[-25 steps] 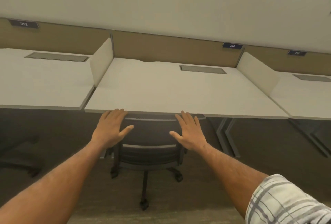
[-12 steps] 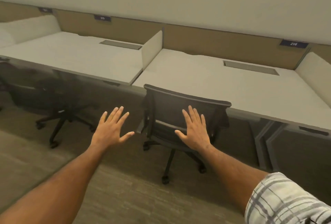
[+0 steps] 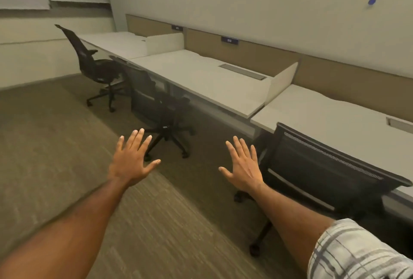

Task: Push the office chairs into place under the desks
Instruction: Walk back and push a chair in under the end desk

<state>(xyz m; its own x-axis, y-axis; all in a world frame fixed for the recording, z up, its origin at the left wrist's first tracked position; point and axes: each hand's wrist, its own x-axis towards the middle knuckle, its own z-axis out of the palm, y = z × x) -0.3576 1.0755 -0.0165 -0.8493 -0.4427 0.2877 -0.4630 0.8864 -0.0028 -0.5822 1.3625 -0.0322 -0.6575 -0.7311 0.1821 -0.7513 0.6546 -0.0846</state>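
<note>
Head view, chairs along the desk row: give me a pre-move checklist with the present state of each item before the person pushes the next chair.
1. Nearest chair tucked under its desk: ok, the backrest sits at the desk edge.
2. Middle chair tucked in: not ok, it stands out from the desk, base on the carpet.
3. Far chair tucked in: not ok, it stands out from the desk with its back reclined.
4. Left hand free: ok, open, touching nothing.
5. Right hand free: ok, open, beside the nearest chair.
6. Space under the middle desk free: cannot tell, shadowed.
</note>
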